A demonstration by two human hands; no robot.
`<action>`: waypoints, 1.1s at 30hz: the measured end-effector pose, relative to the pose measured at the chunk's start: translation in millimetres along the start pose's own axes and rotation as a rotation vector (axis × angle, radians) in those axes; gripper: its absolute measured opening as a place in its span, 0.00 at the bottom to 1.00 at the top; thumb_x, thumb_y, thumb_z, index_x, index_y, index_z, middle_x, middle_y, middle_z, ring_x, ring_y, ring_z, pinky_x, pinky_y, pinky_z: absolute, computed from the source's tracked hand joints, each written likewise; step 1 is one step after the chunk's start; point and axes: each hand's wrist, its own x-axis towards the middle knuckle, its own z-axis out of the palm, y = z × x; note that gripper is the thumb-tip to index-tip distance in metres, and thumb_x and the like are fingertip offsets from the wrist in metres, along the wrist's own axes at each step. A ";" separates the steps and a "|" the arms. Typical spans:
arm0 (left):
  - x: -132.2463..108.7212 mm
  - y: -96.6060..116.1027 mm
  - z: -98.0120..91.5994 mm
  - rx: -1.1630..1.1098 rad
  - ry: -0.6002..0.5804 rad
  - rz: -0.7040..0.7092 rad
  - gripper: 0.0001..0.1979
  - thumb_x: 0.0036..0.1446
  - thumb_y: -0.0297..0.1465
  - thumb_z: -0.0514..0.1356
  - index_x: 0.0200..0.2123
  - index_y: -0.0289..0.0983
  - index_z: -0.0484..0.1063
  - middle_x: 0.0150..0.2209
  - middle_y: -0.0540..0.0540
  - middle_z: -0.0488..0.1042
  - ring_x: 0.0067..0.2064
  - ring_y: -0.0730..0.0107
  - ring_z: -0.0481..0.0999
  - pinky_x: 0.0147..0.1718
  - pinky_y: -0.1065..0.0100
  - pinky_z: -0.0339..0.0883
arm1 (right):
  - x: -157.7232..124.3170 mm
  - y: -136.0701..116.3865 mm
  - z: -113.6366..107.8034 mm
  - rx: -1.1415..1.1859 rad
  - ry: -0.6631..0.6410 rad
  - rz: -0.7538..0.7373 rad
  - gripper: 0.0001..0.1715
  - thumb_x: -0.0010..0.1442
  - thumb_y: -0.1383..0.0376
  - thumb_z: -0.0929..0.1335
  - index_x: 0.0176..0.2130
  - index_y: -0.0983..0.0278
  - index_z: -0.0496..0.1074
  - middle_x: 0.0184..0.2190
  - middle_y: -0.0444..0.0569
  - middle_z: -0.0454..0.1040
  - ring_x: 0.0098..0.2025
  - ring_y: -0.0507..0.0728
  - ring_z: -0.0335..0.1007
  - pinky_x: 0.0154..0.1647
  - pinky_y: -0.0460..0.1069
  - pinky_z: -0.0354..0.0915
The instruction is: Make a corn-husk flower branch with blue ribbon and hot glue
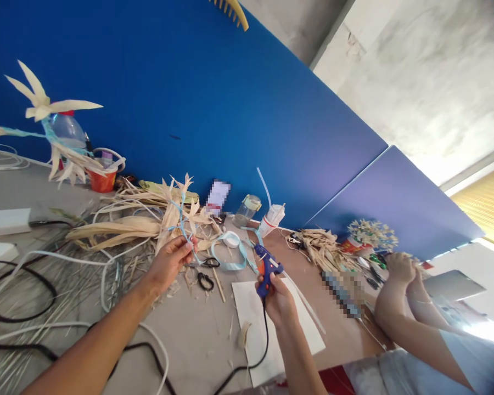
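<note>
While your left hand (pixel 170 262) pinches the stem of the husk flower (pixel 188 211), your right hand (pixel 279 300) is clenched round the glue gun (pixel 265 266), nozzle aimed toward the stem but apart from it. The flower looks partly done — petals fan above your left hand and blue ribbon (pixel 181 219) winds along the stem, the rest trailing loose on the surface (pixel 189 329) between your hands.

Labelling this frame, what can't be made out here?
All head view.
1. Card: pixelated.
2. Long object on table: pixelated.
3. Glue gun handle: inside right grip.
4. Husk stem base: inside left grip.
5. Comb: cut by top edge.
</note>
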 end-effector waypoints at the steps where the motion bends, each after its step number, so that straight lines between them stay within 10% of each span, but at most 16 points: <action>1: 0.0 0.0 0.1 -0.002 -0.001 -0.001 0.10 0.44 0.32 0.68 0.31 0.35 0.76 0.28 0.50 0.72 0.26 0.80 0.65 0.24 0.78 0.58 | -5.0 -1.7 -3.7 -0.087 0.003 -0.064 0.16 0.46 0.61 0.74 0.36 0.62 0.72 0.29 0.44 0.74 0.28 0.51 0.69 0.30 0.48 0.68; 4: -0.2 0.3 0.7 -0.001 -0.002 0.003 0.10 0.44 0.32 0.68 0.32 0.35 0.76 0.28 0.50 0.72 0.26 0.80 0.65 0.24 0.77 0.59 | -19.6 -7.9 -22.7 -0.502 0.079 -0.318 0.15 0.51 0.59 0.71 0.39 0.63 0.72 0.27 0.45 0.71 0.27 0.52 0.66 0.26 0.47 0.65; 9: -1.8 2.2 3.0 0.017 0.001 0.002 0.10 0.43 0.32 0.68 0.31 0.35 0.75 0.27 0.50 0.72 0.24 0.80 0.64 0.23 0.75 0.59 | -35.2 -14.6 -61.4 -1.190 -0.061 -0.759 0.19 0.54 0.68 0.67 0.47 0.61 0.70 0.43 0.54 0.68 0.46 0.61 0.67 0.47 0.56 0.66; 14: -2.6 2.4 3.9 0.024 0.003 -0.014 0.11 0.42 0.32 0.68 0.30 0.35 0.75 0.27 0.50 0.72 0.23 0.79 0.64 0.23 0.75 0.59 | -40.4 -5.3 -84.0 -1.461 -0.201 -0.817 0.21 0.57 0.72 0.62 0.51 0.60 0.66 0.46 0.56 0.65 0.49 0.61 0.66 0.49 0.57 0.67; 33: 2.5 -2.4 -2.8 0.000 0.016 -0.004 0.10 0.45 0.32 0.67 0.33 0.35 0.75 0.28 0.49 0.72 0.25 0.79 0.65 0.23 0.76 0.59 | 14.2 17.9 -60.4 -1.296 0.039 -0.926 0.17 0.60 0.66 0.62 0.50 0.61 0.64 0.49 0.56 0.58 0.50 0.60 0.64 0.49 0.59 0.66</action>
